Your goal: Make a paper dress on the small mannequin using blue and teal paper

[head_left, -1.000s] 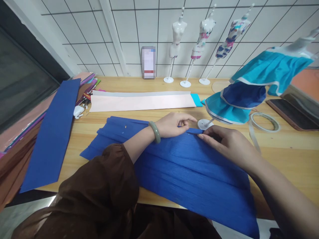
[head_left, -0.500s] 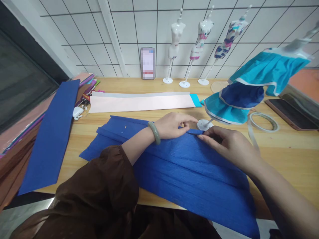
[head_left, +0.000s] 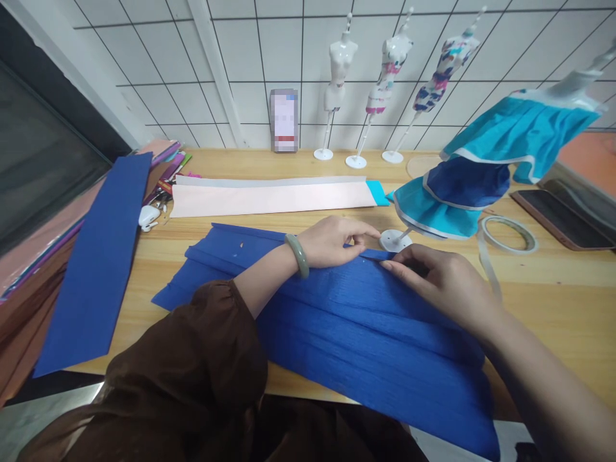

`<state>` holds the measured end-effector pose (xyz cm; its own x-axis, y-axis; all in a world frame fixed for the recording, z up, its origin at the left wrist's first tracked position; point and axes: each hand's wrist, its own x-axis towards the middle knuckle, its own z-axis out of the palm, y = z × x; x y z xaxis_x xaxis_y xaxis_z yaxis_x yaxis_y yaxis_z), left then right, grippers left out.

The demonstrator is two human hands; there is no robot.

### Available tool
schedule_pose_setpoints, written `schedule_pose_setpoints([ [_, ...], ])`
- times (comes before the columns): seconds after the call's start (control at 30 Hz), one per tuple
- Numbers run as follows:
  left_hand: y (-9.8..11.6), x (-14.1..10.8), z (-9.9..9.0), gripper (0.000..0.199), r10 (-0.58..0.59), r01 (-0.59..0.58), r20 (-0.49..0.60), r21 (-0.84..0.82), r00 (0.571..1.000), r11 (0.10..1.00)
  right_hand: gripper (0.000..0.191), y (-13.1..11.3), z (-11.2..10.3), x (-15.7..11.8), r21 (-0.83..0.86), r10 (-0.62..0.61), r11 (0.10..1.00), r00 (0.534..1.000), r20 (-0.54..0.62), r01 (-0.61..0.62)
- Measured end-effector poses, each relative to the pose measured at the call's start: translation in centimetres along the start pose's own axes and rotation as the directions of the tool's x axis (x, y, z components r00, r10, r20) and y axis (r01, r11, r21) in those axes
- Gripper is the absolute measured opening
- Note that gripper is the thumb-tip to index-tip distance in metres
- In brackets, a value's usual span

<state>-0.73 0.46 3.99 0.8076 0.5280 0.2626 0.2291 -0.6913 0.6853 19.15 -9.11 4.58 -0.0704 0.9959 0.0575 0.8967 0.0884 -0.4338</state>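
A wide, pleated sheet of blue crepe paper point(head_left: 337, 321) lies across the table and hangs over its front edge. My left hand point(head_left: 332, 242), with a green bangle at the wrist, rests on the sheet's upper edge; its thumb and fingers are pinched on the blue paper and the index finger points right. My right hand point(head_left: 440, 276) pinches the folded upper edge of the same sheet between thumb and fingers, just right of the left hand. Behind the hands stands a white base point(head_left: 395, 241) of a mannequin in a turquoise and blue paper dress point(head_left: 469, 183).
Three small mannequins point(head_left: 341, 77) and a phone point(head_left: 284, 120) stand along the tiled wall. A pale pink strip point(head_left: 269, 197) lies behind the blue sheet. Tape roll point(head_left: 509, 235) and dark phone point(head_left: 568, 218) lie right; blue panel point(head_left: 96, 269) and white earphone case point(head_left: 148, 217) left.
Both hands keep their grip on the blue paper with almost no movement. The sheet's right part has shifted slightly, and the whole view has moved a little.
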Motion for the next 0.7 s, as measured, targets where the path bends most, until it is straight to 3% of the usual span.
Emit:
schedule_pose_setpoints([
  [0.27,-0.1,0.0,0.2,0.034,-0.012,0.012,-0.008,-0.006,1.0,1.0,0.036,-0.2,-0.1,-0.2,0.004,0.004,1.0,1.0,-0.018,-0.004],
  [0.5,-0.1,0.0,0.3,0.034,-0.031,0.031,-0.01,0.016,0.999,0.999,0.039,-0.3,-0.2,-0.5,-0.002,0.004,1.0,0.999,0.042,-0.004],
  [0.7,-0.9,0.0,0.6,0.033,-0.042,0.043,-0.001,0.025,0.999,0.999,0.042,0.9,-0.7,-1.8,-0.073,0.024,0.997,1.0,-0.001,-0.024],
])
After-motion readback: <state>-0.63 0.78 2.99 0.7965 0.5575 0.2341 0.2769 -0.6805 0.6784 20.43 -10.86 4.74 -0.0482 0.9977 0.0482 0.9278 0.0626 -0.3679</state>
